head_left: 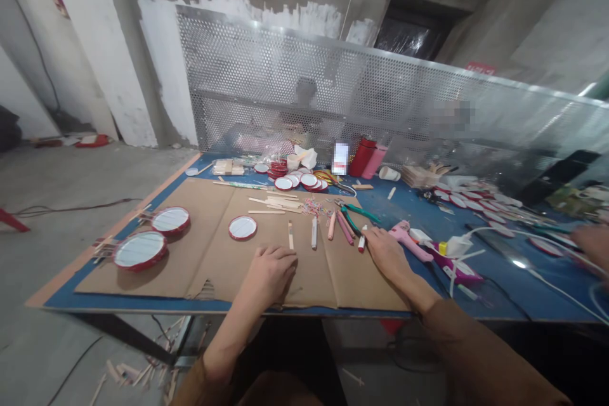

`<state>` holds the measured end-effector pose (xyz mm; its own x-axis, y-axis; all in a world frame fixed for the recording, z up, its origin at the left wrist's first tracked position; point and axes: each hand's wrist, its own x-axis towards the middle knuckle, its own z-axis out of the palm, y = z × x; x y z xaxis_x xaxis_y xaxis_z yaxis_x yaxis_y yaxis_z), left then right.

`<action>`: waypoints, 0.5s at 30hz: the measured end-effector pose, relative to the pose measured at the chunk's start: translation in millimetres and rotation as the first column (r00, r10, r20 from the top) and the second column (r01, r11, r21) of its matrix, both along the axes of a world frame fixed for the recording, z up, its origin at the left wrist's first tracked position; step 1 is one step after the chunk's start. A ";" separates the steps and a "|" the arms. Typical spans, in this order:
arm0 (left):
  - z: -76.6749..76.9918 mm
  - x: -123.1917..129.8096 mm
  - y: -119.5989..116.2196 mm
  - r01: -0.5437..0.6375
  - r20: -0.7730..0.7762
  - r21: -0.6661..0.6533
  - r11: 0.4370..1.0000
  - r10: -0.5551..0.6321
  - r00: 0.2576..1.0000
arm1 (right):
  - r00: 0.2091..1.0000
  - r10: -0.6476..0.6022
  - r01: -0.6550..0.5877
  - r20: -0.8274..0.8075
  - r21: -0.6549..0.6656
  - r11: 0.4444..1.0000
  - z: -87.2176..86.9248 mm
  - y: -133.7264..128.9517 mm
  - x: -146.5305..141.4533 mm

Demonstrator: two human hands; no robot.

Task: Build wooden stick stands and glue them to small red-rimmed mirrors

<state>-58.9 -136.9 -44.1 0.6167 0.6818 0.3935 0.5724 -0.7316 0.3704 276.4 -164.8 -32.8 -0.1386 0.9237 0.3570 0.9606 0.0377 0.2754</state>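
Note:
My left hand lies on the cardboard sheet, its fingers loosely bent and pointing right, just below a thin wooden stick; whether they touch is unclear. My right hand has its fingertips closed at a white-and-red marker near the cardboard's right side. Several thicker pens and a grey-white marker lie between the hands. A round white disc with a red rim lies left of centre. Two larger red-rimmed drum-like pieces with stick frames are at the left.
Wooden sticks, green-handled pliers and stacked red-rimmed discs lie farther back. A pink glue gun and white cables are on the right. A perforated metal screen stands behind. Another person's hand shows far right.

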 end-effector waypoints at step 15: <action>6.8 -3.1 -0.9 0.001 -0.044 -0.033 0.999 -0.002 0.999 | 0.865 -0.482 0.497 0.142 -0.102 0.862 43.4 -36.0 51.1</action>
<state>-61.9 -137.8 -37.3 0.6337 0.6933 0.3431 0.5877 -0.7199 0.3693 327.5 -200.8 10.6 0.3130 0.9196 0.2373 0.8292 -0.3864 0.4038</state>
